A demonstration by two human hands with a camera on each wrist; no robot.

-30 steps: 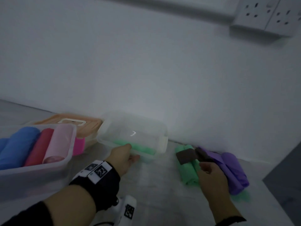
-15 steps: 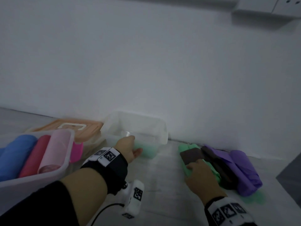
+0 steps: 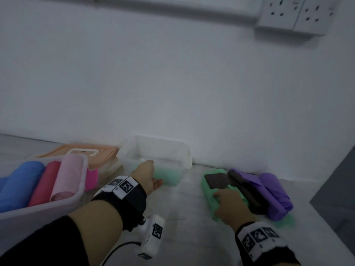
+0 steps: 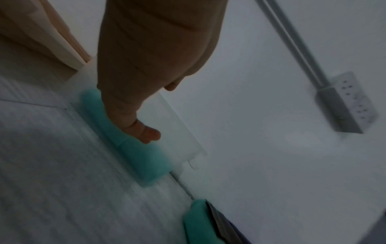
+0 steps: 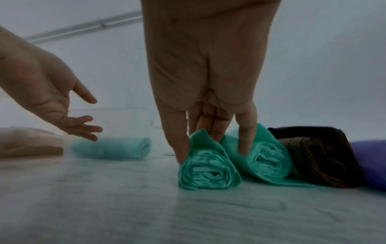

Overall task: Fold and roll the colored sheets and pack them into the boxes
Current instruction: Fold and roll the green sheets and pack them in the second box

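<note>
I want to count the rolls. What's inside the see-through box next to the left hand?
One green roll lies inside the clear box, seen through its wall. The left hand covers part of the front, so anything behind it is hidden.

Dim, bluish pics; soft blur (esp. wrists).

A plain indoor work room is showing here: a bare white wall [image 3: 172,73], wall sockets [image 3: 294,14] on a cable pipe [image 4: 292,41], and a pale desk [image 3: 182,217] holding clear storage boxes [image 3: 165,150].
</note>
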